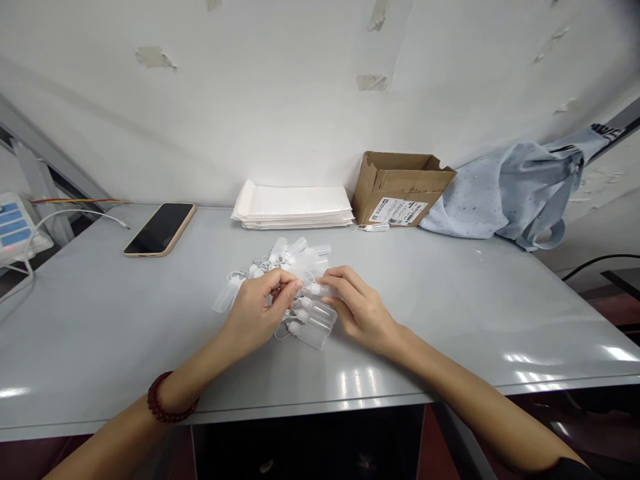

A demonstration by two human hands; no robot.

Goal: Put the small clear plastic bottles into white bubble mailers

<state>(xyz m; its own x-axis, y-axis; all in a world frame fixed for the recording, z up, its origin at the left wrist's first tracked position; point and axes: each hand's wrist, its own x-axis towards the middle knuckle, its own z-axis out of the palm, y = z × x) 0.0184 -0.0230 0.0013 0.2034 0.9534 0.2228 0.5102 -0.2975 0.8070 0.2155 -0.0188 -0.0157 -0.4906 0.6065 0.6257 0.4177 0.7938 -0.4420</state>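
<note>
A heap of several small clear plastic bottles (295, 260) with white caps and cords lies on the grey table (100, 320). My left hand (257, 310) is curled at the near edge of the heap, fingertips pinched on a small white bottle cap. My right hand (357, 307) rests beside it, fingers closed on a clear bottle (320, 289) whose cap end points toward my left hand. More bottles (313, 327) lie under and between both hands. A red bead bracelet (163, 407) is on my left wrist.
A phone (160, 228) lies face up at the back left with a white cable near it. A stack of white bags (295, 205) sits against the wall, an open cardboard box (400, 190) and one loose bottle (374, 228) beside it. Blue cloth (520, 190) lies right.
</note>
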